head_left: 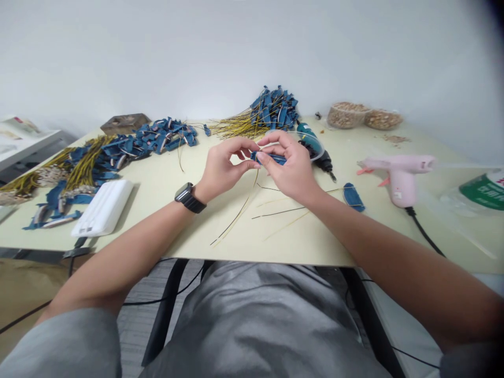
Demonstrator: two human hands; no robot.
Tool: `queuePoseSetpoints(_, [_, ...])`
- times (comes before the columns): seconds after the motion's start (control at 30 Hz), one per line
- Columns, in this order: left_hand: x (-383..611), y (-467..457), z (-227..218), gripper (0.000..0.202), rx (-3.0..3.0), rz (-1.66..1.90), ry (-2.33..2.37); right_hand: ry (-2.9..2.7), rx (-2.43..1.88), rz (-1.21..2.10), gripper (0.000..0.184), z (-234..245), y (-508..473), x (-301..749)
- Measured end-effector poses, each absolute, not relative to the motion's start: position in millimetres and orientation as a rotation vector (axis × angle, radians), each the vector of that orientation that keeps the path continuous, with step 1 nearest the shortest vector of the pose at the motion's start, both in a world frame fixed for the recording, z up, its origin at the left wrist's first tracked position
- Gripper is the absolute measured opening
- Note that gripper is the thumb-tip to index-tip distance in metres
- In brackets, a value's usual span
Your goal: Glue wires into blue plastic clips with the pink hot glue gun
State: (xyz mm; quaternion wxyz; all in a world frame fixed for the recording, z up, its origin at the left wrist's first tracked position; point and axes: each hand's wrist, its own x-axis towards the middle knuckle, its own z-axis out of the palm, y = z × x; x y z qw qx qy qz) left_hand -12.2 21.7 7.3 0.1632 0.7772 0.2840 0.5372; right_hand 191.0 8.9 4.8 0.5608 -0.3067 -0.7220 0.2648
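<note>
Both hands meet above the middle of the table around a small blue piece (pixel 277 157), whose exact kind I cannot make out. My right hand (pixel 293 167) is closed on this piece between thumb and fingers. At its left end, the thumb and fingertips of my left hand (pixel 225 165) pinch; a thin wire there seems to be in them, though the fingers partly hide it. Thin dark and yellow wires (pixel 240 209) trail from the piece down toward the tabletop. Beyond my right forearm lies another blue piece (pixel 353 197) with a wire attached.
Blue pieces on yellow wires (pixel 273 109) are bundled at the back, with more heaped (pixel 157 137) on the left. Around them are a white power bank (pixel 103 209), a teal power tool (pixel 309 137), a pink glue gun (pixel 401 176), tubs of brown bits (pixel 347 115) and a green-labelled container (pixel 484 191).
</note>
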Motion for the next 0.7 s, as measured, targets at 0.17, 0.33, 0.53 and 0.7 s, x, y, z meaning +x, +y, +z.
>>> queuePoseSetpoints(0.17, [-9,15,11,0.059,2.217,1.541,0.827,-1.678,-0.754,0.709,0.019,7,8,194])
queuePoseSetpoints(0.33, [-6,15,9,0.053,2.222,1.574,0.658,-1.585,-0.793,0.755,0.016,11,6,194])
queuePoseSetpoints(0.53, [-3,24,0,0.038,2.307,1.675,0.412,-1.379,-0.642,0.902,0.014,14,4,190])
queuePoseSetpoints(0.7, [-2,19,-4,0.039,2.317,1.666,0.46,-1.326,-0.623,0.923,0.014,17,1,188])
